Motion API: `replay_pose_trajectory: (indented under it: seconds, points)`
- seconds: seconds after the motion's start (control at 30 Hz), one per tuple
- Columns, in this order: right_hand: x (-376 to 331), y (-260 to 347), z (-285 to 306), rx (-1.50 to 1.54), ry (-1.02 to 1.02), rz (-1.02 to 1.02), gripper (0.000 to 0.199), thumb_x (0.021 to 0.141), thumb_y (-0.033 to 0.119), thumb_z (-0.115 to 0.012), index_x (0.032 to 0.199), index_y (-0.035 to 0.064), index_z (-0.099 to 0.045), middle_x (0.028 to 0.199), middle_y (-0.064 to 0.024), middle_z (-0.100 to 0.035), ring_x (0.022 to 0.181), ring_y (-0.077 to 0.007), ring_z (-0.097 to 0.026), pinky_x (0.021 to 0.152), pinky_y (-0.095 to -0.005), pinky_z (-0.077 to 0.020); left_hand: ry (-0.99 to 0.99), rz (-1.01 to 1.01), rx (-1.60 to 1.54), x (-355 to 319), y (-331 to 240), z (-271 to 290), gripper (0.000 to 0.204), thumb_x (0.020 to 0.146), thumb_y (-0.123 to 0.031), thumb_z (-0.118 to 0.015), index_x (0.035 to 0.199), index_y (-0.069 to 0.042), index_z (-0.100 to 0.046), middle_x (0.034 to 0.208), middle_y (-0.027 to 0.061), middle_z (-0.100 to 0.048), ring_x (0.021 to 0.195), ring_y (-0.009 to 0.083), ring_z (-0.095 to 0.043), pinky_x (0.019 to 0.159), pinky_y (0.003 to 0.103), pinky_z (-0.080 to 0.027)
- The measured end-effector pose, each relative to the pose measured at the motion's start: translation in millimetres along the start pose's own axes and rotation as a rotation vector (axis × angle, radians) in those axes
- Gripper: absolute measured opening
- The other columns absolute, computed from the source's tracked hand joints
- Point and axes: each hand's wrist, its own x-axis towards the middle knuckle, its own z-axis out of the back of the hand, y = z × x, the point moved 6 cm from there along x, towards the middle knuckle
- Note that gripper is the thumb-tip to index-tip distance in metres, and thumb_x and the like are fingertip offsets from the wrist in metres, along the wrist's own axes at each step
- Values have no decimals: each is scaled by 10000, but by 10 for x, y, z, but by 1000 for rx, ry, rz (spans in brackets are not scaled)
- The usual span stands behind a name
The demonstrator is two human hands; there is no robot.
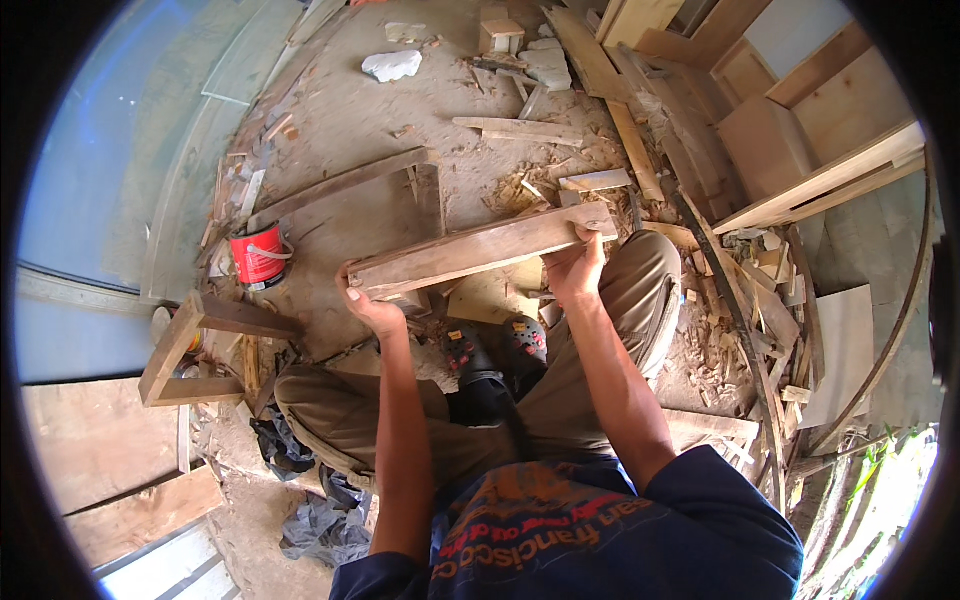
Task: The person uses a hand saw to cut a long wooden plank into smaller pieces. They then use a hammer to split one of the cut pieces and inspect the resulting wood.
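A thick wooden board (pixel 480 247) spans the space between my hands, above my bent knees and shoes. My left hand (pixel 372 305) grips its left end, thumb along the end face and the other fingers mostly hidden beneath. At the right end, slightly higher in the picture, my right hand (pixel 577 268) is closed round the lower edge. The board tilts up toward the right. Behind its left part, a wooden frame (pixel 340 185) lies on the dusty ground.
To the left stand a red paint can (pixel 260 256) and an upright wooden frame (pixel 200 345). Wood scraps (pixel 715 340) are heaped at my right beside wooden cabinet-like pieces (pixel 800 130). A white stone (pixel 392 66) lies farther off. Dark plastic (pixel 325 525) is crumpled by my left side.
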Motion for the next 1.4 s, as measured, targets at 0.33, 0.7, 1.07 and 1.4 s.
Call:
replay_pose_trajectory:
  seconds: [0.33, 0.7, 1.07, 1.4]
  points:
    - [-38, -7, -94, -6, 77, -45, 523, 880, 381, -613, 1263, 33, -533, 1222, -145, -623, 1133, -291, -587, 968, -438, -469, 94, -63, -13, 38, -100, -30, 697, 910, -668, -440, 1135, -15, -533, 1023, 95, -567, 946, 221, -561, 864, 361, -439]
    - [-366, -360, -472, -48, 234, -310, 708, 899, 439, -668, 1409, 57, -359, 1409, -175, -427, 1317, -367, -427, 1045, -600, -410, 135, -62, 88, -27, -251, -162, 788, 863, -758, -416, 1037, -8, -586, 933, 71, -570, 864, 173, -544, 800, 320, -429]
    - [-138, -267, -195, -67, 154, -219, 533, 849, 333, -657, 1278, 69, -484, 1308, -145, -510, 1256, -355, -495, 989, -603, -466, 117, -183, 228, -84, -245, -222, 738, 947, -679, -326, 1107, 0, -568, 937, 122, -602, 814, 201, -558, 739, 360, -457]
    - [454, -198, -181, -50, -146, -221, 557, 934, 318, -545, 1355, 3, -361, 1403, -243, -374, 1341, -427, -378, 1043, -676, -411, 66, 93, 55, 287, -281, 352, 699, 1027, -525, -220, 1030, 34, -639, 886, 122, -664, 800, 202, -622, 772, 322, -494]
